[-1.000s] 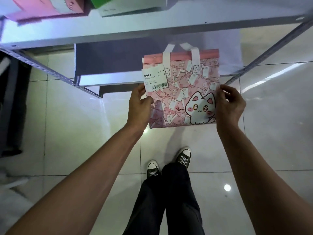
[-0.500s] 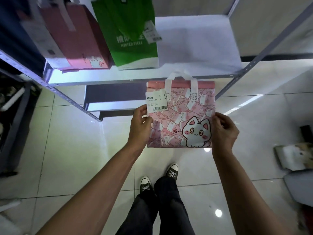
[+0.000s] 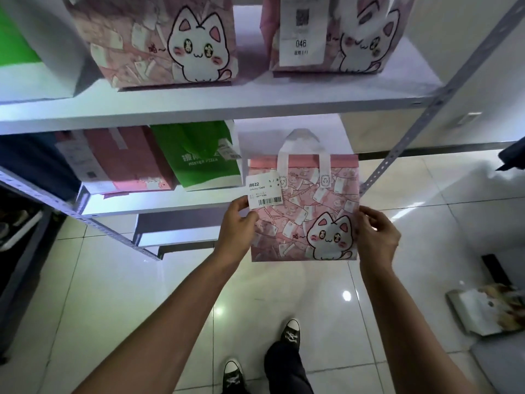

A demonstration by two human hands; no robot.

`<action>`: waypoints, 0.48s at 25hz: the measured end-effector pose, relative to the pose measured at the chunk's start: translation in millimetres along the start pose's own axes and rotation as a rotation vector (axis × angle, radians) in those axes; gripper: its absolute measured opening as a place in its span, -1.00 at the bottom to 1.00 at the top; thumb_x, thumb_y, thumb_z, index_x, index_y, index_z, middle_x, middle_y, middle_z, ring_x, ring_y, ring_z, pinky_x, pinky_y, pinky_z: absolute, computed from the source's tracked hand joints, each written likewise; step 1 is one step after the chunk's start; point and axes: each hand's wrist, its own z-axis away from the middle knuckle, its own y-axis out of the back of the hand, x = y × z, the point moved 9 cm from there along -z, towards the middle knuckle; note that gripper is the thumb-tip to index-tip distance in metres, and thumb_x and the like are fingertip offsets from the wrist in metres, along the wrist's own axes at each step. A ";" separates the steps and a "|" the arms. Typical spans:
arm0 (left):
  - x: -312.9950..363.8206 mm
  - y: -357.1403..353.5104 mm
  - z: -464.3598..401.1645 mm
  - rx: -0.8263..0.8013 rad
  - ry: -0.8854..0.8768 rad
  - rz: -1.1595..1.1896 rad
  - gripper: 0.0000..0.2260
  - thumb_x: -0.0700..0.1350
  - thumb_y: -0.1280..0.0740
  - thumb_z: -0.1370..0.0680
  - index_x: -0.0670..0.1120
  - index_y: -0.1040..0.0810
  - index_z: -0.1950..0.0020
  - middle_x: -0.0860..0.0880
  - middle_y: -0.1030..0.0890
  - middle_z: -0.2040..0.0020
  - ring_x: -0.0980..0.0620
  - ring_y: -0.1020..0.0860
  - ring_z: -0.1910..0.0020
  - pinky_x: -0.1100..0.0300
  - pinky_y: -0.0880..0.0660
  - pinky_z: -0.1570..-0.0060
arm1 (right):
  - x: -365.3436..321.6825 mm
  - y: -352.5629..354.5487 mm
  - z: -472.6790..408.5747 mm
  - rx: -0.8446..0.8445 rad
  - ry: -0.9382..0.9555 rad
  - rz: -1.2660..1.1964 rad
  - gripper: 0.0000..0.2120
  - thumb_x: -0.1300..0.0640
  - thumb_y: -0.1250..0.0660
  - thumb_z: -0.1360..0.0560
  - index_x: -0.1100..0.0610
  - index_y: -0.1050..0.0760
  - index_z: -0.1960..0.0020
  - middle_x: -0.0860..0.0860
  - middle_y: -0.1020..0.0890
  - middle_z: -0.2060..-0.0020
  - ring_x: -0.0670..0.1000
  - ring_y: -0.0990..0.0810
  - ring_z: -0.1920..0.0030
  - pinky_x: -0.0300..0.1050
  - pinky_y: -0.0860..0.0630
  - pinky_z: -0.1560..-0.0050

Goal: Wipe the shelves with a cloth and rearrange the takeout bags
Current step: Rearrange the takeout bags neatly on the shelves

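I hold a small pink takeout bag [image 3: 304,211] with a white cat print and white handles in the air in front of the shelving. My left hand [image 3: 237,227] grips its left edge just under a white barcode label [image 3: 262,190]. My right hand [image 3: 376,233] grips its right edge. The bag is upright, level with the middle shelf [image 3: 159,204]. That shelf carries a green bag [image 3: 199,156] and a red-pink bag [image 3: 119,159]. On the upper shelf [image 3: 255,105] stand two large pink cat bags [image 3: 167,38] [image 3: 341,32]. No cloth is visible.
A slanted metal upright [image 3: 426,115] frames the shelving on the right. A lower shelf [image 3: 176,231] sits below. On the tiled floor at the right lie a box or papers [image 3: 488,311]. My feet [image 3: 289,334] stand on the glossy tiles.
The view has tilted up, bringing the upper shelf with its cat bags into sight. Both hands have kept their hold and raised the pink bag to the middle shelf's height.
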 end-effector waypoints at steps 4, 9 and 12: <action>15.7 -23.9 -37.7 0.082 0.029 0.051 -0.67 -0.23 -0.23 -0.59 -0.05 -0.46 -0.35 0.00 -0.60 -0.22 0.05 -0.65 -0.02 0.14 -0.61 0.04 | -21.6 -22.7 -52.7 -0.058 0.014 -0.016 -0.91 0.07 -0.42 -0.54 -0.08 -0.69 0.07 -0.06 -0.73 0.14 -0.05 -0.74 0.14 -0.16 -0.66 0.20; 21.4 -46.7 -76.6 0.111 0.012 0.104 -0.71 -0.23 -0.26 -0.58 -0.07 -0.53 -0.29 -0.03 -0.63 -0.18 0.09 -0.65 0.01 0.16 -0.61 0.07 | -26.2 -52.8 -103.9 -0.128 0.062 0.016 -0.85 0.05 -0.39 -0.56 0.01 -0.68 -0.08 -0.02 -0.73 0.08 -0.08 -0.73 0.14 -0.18 -0.67 0.21; 27.7 -55.2 -97.2 0.125 -0.050 0.097 -0.63 -0.34 -0.25 -0.51 -0.10 -0.51 -0.29 0.01 -0.62 -0.14 0.30 -0.63 0.16 0.40 -0.52 0.29 | -20.0 -69.2 -125.1 -0.141 0.093 0.021 -0.81 0.04 -0.42 -0.55 0.05 -0.66 -0.14 -0.04 -0.71 0.05 -0.22 -0.70 0.17 -0.37 -0.59 0.26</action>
